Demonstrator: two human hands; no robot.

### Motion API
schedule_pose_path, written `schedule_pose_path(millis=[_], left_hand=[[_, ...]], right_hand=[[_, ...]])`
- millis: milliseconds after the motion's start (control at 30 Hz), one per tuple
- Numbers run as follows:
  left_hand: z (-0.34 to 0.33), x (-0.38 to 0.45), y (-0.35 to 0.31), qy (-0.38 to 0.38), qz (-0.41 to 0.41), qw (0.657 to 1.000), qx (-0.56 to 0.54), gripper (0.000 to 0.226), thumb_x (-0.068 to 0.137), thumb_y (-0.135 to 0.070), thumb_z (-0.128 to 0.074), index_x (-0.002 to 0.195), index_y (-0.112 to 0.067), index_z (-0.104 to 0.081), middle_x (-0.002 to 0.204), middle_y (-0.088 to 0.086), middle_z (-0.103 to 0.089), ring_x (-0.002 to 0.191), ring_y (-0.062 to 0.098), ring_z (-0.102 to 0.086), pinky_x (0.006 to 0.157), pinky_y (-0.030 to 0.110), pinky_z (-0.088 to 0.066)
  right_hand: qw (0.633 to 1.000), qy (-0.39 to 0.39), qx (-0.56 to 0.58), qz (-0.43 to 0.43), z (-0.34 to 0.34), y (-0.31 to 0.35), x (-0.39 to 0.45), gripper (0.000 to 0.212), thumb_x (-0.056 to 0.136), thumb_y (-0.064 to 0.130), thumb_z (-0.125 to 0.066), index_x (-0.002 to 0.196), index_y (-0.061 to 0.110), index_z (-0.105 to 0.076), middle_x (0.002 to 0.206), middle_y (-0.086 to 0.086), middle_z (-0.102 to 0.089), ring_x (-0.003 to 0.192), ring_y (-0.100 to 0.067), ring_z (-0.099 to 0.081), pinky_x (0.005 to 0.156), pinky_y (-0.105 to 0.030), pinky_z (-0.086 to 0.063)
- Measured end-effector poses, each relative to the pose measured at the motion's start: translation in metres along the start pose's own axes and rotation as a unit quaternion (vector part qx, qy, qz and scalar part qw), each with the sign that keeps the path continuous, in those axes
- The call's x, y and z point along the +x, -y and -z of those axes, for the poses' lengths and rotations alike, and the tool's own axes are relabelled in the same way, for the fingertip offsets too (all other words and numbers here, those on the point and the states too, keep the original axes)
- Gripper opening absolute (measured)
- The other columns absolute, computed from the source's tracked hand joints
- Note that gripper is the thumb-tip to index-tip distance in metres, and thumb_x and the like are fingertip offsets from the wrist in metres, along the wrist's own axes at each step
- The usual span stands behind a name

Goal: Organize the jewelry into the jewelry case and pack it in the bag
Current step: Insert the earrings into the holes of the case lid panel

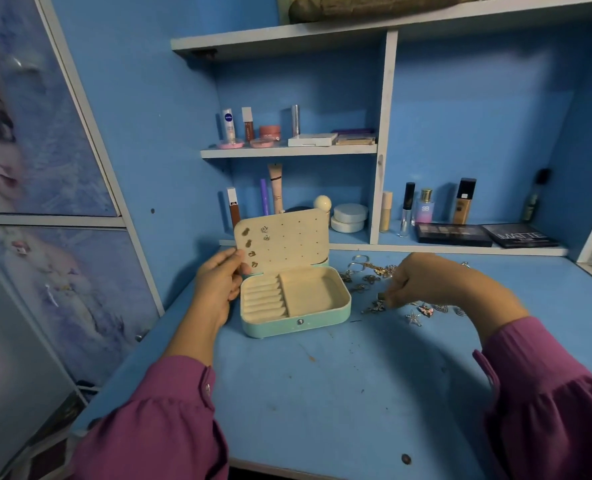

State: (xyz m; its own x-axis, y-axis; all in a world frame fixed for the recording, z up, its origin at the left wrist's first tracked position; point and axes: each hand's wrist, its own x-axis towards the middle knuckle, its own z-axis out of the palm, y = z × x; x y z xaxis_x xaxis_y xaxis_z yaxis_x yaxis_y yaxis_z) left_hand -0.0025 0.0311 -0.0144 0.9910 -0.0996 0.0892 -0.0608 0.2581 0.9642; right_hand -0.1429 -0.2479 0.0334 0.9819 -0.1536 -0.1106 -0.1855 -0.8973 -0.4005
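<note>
Surroundings: cosmetics crowd the shelves [289,152] behind the bench [339,393], with tubes, jars and compacts at 12 o'clock from the case and two dark eyeshadow palettes [485,234] at 1 to 2 o'clock.
Obstructions: nothing lies between either hand and the case; the raised lid hides part of the lowest shelf behind it.
Jewelry case [296,301]: mint green with a cream lining, it sits open near the middle of the bench, lid standing upright at the back.
Lid panel [282,242]: several small earrings are pinned on its left half.
Left hand [220,284]: at 9 o'clock of the case, touching it; thumb and fingers hold the lower left corner of the lid.
Loose jewelry [391,296]: small gold and silver pieces lie scattered on the bench at 3 o'clock of the case, just beside it.
Right hand [426,280]: over that scatter, palm down, fingers curled narrow with the fingertips down among the pieces; whether they pinch one I cannot tell.
Sleeves [547,393]: purple, covering both forearms.
</note>
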Motion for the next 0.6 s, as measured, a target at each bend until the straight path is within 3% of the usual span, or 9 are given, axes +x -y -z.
schedule_pose_path(millis=[100,200,333,600], left_hand=[[0.0,0.003,0.002,0.001,0.0,1.0,0.005,0.008,0.096,-0.013,-0.055,0.098,-0.011,-0.063,0.062,0.002,-0.056,0.035,0.003,-0.028,0.032,0.015,-0.022],[0.001,0.004,0.003,0.008,-0.003,1.0,0.006,0.009,0.096,-0.014,-0.055,0.098,-0.011,-0.063,0.063,0.002,-0.056,0.036,0.003,-0.028,0.032,0.015,-0.022],[0.001,0.005,0.003,0.01,-0.001,1.0,0.003,0.008,0.096,-0.014,-0.054,0.097,-0.012,-0.063,0.063,0.002,-0.056,0.036,0.003,-0.028,0.032,0.015,-0.022],[0.002,0.006,0.004,0.006,0.006,1.0,0.005,0.01,0.096,-0.015,-0.055,0.101,-0.012,-0.063,0.062,0.001,-0.056,0.037,0.003,-0.03,0.033,0.015,-0.023]], right_hand=[[0.999,0.037,-0.015,-0.013,0.007,-0.002,-0.007,0.011,0.071,0.024,-0.082,0.08,0.026,-0.076,0.074,0.022,-0.067,0.077,-0.001,-0.061,0.075,-0.025,-0.049],[0.996,0.057,-0.067,-0.025,0.009,0.0,-0.011,0.016,0.072,0.018,-0.081,0.086,0.022,-0.075,0.069,0.017,-0.063,0.065,0.001,-0.055,0.056,-0.017,-0.041],[0.994,0.059,-0.09,-0.028,0.005,0.004,-0.011,0.016,0.075,0.013,-0.078,0.088,0.022,-0.075,0.07,0.015,-0.061,0.062,0.0,-0.051,0.049,-0.014,-0.037],[1.0,0.014,-0.012,0.02,0.0,0.008,-0.007,0.015,0.079,0.012,-0.075,0.09,0.023,-0.075,0.079,0.016,-0.067,0.084,-0.01,-0.064,0.073,-0.025,-0.051]])
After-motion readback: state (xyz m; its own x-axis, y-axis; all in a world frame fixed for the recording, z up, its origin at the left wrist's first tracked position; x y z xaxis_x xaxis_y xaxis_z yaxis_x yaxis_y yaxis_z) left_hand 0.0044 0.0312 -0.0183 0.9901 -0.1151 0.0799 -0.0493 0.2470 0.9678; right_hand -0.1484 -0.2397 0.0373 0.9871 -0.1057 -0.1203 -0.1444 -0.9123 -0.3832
